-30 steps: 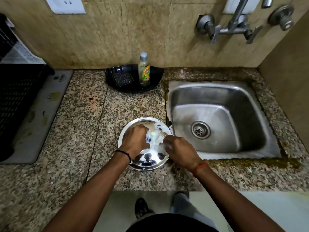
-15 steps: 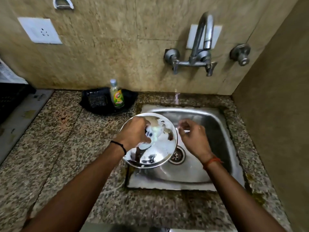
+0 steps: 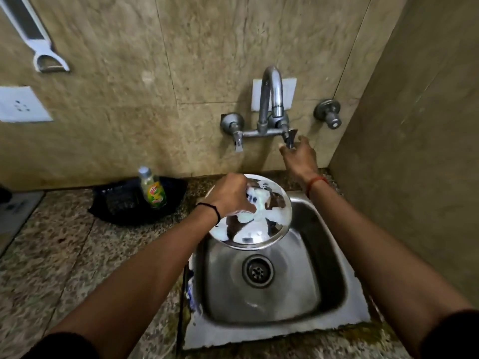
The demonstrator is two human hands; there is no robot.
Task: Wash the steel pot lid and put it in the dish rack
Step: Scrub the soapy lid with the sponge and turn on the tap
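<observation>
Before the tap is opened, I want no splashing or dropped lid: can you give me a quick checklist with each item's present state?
1. Left hand holds the steel pot lid: ok.
2. Lid is over the sink basin: ok, though its left rim overhangs the counter edge.
3. Right hand is on the right tap lever: ok.
4. Lid sits under the spout: cannot tell.
5. Water running: not ok, none visible yet.
6. Drain unobstructed: ok.
</observation>
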